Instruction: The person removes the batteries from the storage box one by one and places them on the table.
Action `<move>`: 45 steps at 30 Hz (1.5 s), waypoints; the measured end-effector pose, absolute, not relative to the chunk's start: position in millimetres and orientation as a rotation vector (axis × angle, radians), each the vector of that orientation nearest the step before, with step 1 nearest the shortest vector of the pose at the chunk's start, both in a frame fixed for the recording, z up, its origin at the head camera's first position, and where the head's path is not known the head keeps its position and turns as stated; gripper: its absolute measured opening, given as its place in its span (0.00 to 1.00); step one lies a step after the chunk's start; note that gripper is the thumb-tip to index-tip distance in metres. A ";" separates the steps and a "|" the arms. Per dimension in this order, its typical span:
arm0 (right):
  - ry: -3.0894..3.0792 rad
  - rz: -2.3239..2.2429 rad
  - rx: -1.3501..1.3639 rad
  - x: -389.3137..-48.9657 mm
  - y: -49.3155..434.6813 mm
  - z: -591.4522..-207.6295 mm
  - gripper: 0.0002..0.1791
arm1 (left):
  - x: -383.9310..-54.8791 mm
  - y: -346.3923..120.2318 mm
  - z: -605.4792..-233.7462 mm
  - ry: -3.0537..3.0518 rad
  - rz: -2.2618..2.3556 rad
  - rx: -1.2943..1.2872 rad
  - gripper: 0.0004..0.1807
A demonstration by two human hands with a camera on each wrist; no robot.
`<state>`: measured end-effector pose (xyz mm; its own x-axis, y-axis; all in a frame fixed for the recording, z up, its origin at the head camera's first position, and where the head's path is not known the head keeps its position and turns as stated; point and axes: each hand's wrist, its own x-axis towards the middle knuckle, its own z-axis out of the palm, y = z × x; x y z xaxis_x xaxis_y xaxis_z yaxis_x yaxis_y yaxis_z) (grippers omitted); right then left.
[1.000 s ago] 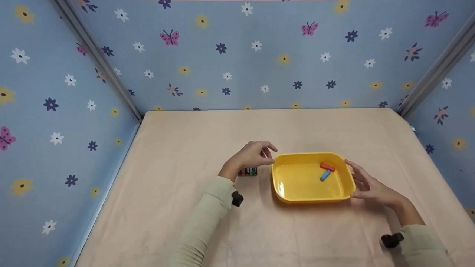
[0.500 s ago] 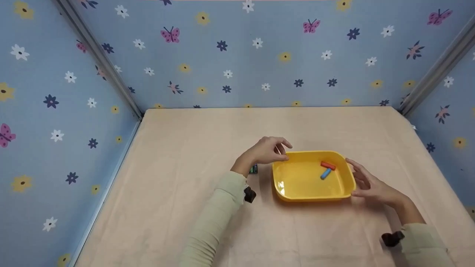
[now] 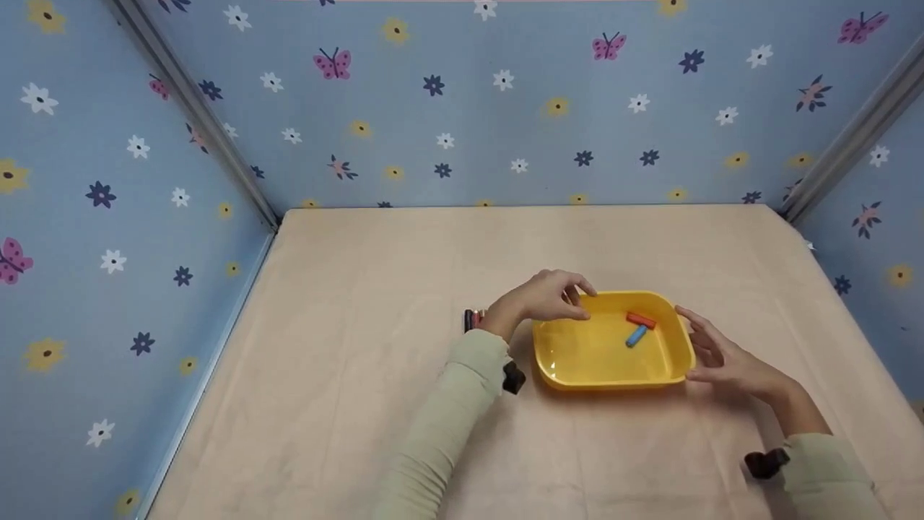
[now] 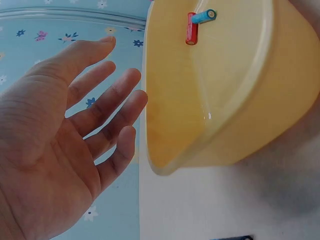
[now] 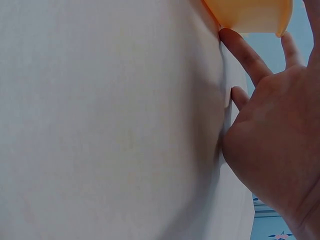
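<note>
A red battery point(image 3: 641, 320) and a blue battery point(image 3: 636, 336) lie touching in the right half of a yellow plastic tub point(image 3: 592, 372). Over the tub's back left corner hangs my left hand point(image 3: 546, 295). The left wrist view shows that hand point(image 4: 65, 125) with fingers spread and nothing in them. My right hand point(image 3: 733, 365) is at the tub's right end, its spread fingertips at the rim and side. In the right wrist view, fingertips of this hand point(image 5: 280, 120) meet the tub point(image 5: 255, 15). Several batteries point(image 3: 471, 321) sit left of the tub, mostly hidden behind my left wrist.
A pale cloth covers the table point(image 3: 325, 325). Blue flowered panels point(image 3: 505, 108) with metal posts point(image 3: 195, 108) enclose its back and sides. Both wrists carry small black cameras point(image 3: 513, 378) below the hands.
My left hand has moved right, from beside the tub's left rim to over its back left corner. My right hand stays at the tub's right end.
</note>
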<state>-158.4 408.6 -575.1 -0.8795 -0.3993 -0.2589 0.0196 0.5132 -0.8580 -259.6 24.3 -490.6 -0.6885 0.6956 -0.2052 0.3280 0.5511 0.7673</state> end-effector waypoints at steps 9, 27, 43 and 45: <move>2.314 -1.383 -0.369 -158.0 411.1 -576.1 0.61 | -256.3 40.3 -491.7 2.264 0.950 0.803 0.27; 2.329 -1.352 -0.342 -157.6 411.0 -575.0 0.62 | -257.8 60.7 -518.5 2.104 1.085 0.657 0.30; 2.295 -1.372 -0.334 -157.8 410.3 -576.1 0.61 | -245.9 84.4 -542.0 2.047 1.233 0.606 0.30; 2.298 -1.370 -0.339 -157.4 410.7 -576.5 0.61 | -244.6 88.8 -546.3 2.038 1.272 0.593 0.30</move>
<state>-157.4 410.7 -576.5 -0.8729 -0.4220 -0.2449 0.0148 0.4787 -0.8778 -244.6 88.8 -546.3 -0.6831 0.6704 -0.2896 0.0345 0.4258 0.9042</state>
